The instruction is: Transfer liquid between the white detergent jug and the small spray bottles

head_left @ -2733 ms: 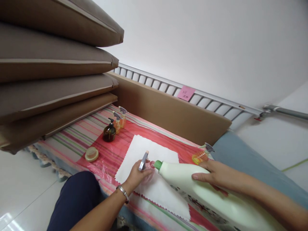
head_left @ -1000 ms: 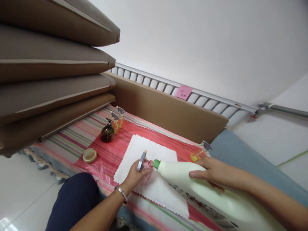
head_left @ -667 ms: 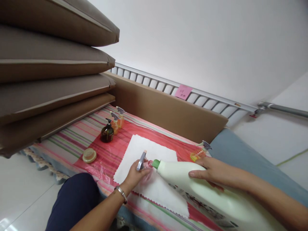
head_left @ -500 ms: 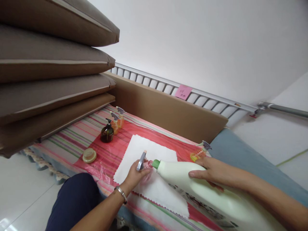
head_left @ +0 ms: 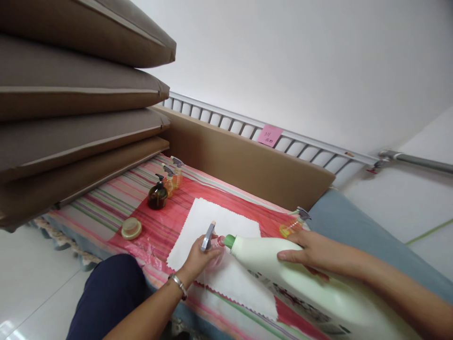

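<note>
My left hand (head_left: 196, 257) is closed around a clear pink bottle (head_left: 215, 259) and a grey spray head (head_left: 208, 236), which sticks up above the fingers. The pink bottle's open neck meets the green spout of a large pale green detergent jug (head_left: 262, 252). That jug lies tilted, nearly on its side, with my right hand (head_left: 307, 252) gripping it from above. Whether liquid is flowing cannot be made out. Beneath both is a white cloth (head_left: 208, 212) with zigzag edges, spread over a red plastic sheet (head_left: 180, 203).
A dark pump bottle (head_left: 157, 196) and two orange spray bottles (head_left: 170, 183) stand at the back left. A pale round cap (head_left: 131, 228) lies near the left edge. Beyond my right hand is a yellow spray bottle (head_left: 290, 227). Stacked cushions (head_left: 85, 104) rise at left; a brown board (head_left: 240, 158) borders the back.
</note>
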A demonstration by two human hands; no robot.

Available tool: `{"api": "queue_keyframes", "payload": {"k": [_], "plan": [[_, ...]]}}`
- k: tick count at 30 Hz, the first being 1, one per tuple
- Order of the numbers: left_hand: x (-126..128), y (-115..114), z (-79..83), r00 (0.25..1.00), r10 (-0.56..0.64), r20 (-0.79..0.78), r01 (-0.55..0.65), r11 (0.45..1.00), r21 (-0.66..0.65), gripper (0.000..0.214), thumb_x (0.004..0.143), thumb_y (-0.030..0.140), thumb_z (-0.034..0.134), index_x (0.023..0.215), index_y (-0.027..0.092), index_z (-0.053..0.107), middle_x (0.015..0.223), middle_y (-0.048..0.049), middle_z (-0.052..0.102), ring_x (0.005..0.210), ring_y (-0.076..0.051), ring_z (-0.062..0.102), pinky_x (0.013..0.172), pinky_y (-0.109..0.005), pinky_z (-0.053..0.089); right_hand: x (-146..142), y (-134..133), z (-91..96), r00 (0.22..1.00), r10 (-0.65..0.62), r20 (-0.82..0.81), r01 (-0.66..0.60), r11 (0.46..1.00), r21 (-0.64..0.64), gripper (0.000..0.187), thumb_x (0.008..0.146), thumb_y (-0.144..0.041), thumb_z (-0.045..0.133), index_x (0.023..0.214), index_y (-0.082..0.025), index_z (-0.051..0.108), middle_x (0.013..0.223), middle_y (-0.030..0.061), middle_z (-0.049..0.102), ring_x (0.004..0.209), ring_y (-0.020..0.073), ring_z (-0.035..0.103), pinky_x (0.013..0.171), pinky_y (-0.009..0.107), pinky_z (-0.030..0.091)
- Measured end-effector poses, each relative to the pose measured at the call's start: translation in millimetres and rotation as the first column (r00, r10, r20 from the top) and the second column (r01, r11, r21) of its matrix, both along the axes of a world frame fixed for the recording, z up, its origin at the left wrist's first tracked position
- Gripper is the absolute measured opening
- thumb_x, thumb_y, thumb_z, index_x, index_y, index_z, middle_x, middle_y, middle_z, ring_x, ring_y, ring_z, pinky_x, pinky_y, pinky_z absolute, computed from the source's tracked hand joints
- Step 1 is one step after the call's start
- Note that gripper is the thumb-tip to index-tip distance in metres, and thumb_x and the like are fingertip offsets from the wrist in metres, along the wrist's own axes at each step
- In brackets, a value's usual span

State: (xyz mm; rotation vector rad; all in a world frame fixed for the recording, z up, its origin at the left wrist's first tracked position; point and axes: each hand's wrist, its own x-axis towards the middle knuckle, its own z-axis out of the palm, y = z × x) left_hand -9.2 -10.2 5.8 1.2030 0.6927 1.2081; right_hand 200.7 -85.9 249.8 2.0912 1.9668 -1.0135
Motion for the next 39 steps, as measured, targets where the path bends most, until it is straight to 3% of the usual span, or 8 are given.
{"api": "queue_keyframes", "payload": {"k": [39], "plan": [[0.2, 0.3, 0.0, 1.000, -0.004, 0.009, 0.004, 1.000, -0.001, 0.047, 0.060, 0.029, 0.076, 0.103, 0.017, 0.062, 0.108, -0.0077, 0.064, 0.103, -0.026, 0.057, 0.093, -0.036, 0.041, -1.7, -4.2, -2.5, 0.999, -0.041, 0.018, 0.041, 0.999, 0.004, 0.037, 0.075, -0.053, 0.054, 0.071, -0.017, 0.053, 0.051, -0.0021, 0.049, 0.038, 0.0100, 0.045, 0.036, 0.022, 0.034]]}}
